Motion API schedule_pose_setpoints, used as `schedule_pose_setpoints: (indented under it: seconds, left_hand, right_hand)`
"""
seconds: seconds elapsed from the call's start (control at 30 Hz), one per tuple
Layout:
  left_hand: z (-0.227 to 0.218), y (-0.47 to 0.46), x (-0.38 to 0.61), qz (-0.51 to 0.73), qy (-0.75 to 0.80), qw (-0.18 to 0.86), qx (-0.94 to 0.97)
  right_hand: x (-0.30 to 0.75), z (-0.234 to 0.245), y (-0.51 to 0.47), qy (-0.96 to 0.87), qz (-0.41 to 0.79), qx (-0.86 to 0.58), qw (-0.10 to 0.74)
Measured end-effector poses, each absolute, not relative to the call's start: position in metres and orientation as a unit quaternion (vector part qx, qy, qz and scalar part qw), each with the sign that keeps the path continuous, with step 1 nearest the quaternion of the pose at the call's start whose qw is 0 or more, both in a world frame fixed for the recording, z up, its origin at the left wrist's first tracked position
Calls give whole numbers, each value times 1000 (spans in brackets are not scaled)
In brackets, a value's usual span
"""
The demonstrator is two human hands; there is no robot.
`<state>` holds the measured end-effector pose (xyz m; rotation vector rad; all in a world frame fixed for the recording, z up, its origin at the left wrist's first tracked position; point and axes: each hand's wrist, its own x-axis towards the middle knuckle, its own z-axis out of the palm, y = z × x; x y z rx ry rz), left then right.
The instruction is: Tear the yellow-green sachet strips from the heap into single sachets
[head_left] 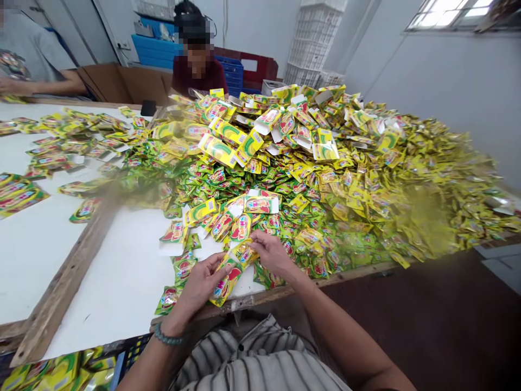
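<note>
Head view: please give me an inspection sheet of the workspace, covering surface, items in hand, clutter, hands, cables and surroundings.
Surface: white tabletop, crossed by a wooden strip.
Items in hand: printed carton; small yellow packet at its upper end, how far inside unclear.
Clutter: large heap of packets, with loose cartons on top.
Hands: left hand holds the carton; right hand pinches the packet.
Cables: thin cord-like line on the back wall; cannot confirm.
Surroundings: two other people beyond the table; stacked white crates; window.
</note>
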<state>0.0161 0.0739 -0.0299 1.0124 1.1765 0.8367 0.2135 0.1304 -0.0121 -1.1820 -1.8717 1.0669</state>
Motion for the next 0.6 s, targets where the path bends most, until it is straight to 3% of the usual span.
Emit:
schedule_pose_setpoints:
  seconds: [0.2, 0.3, 0.43, 0.6]
  left_hand:
    - [-27, 69, 15, 369, 501, 686, 376]
    - [-25, 68, 18, 362, 484, 698, 383]
    - [-22, 67, 24, 360, 473, 708, 381]
    - [-23, 69, 35, 352, 491, 711, 361]
  right_hand:
    - [221, -11, 131, -740, 427, -415, 313]
    - [220, -13, 125, -773, 362, -421, 306]
    - [212, -15, 115, -800, 276, -406, 346]
    - [203, -15, 106, -737, 286, -449, 417]
